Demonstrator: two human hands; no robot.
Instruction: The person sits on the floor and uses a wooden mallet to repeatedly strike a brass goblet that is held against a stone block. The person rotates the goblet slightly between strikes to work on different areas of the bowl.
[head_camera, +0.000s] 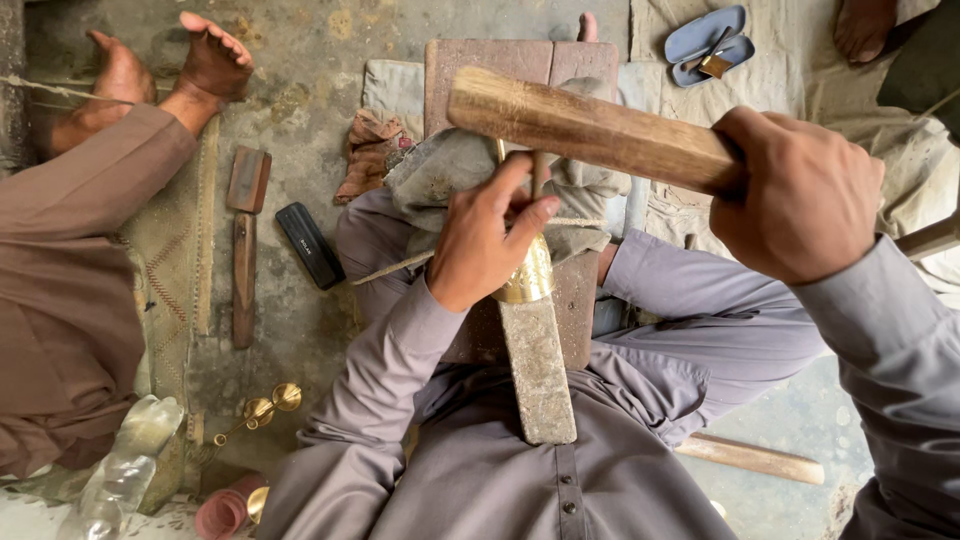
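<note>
My right hand (800, 195) grips a thick wooden mallet (590, 128), raised over my lap with its far end pointing left. My left hand (485, 240) pinches a thin rod (538, 172) that rises out of a shiny brass collar (530, 275). The collar sits on the top end of a long grey metal bar (538, 370), which runs down toward my chest. A wooden block (575, 300) lies under them across my legs, partly covered by a grey cloth (450, 165).
Another person sits at the left with bare feet (215, 60) on the concrete floor. Between us lie a wooden tool (243, 275), a black case (310, 245) and a brass piece (262, 408). A wooden stick (750, 458) lies at the right, blue sandals (710, 42) behind.
</note>
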